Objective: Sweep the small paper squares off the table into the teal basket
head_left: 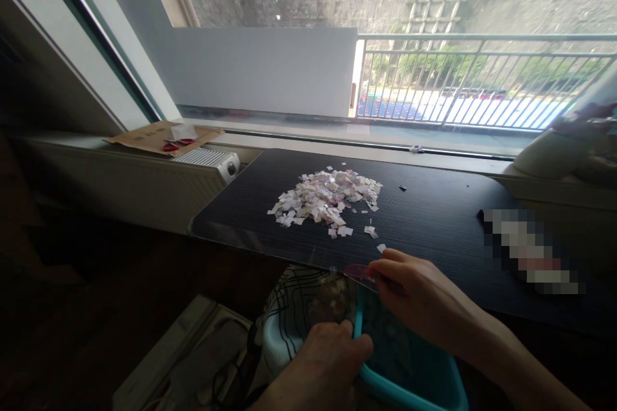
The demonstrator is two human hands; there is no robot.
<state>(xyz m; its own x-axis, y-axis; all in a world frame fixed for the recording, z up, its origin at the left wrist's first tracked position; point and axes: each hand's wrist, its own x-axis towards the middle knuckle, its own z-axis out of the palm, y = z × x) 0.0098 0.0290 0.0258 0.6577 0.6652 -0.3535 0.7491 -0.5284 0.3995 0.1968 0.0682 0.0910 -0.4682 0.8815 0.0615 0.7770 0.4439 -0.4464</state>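
My left hand (332, 353) is closed on the rim of a turquoise plastic bin (409, 392) below the front edge of the dark table (424, 218). Above the bin, at the table edge, my right hand (407, 279) grips a thin, pinkish see-through flat piece with a rounded end (357, 273); its exact kind is unclear. A heap of small cut paper pieces (328, 196) lies on the table, whitish with some pink. One loose paper piece (381, 248) sits right by my right fingertips. The bin's inside is dark, with faint pale bits.
Red-handled scissors (177, 144) rest on a brown paper envelope (144, 137) at the left sill, beside a white radiator (202, 164). A blurred-out object (527, 250) lies at the table's right. Under the table edge stands a line-patterned stool (289, 308). A window runs behind.
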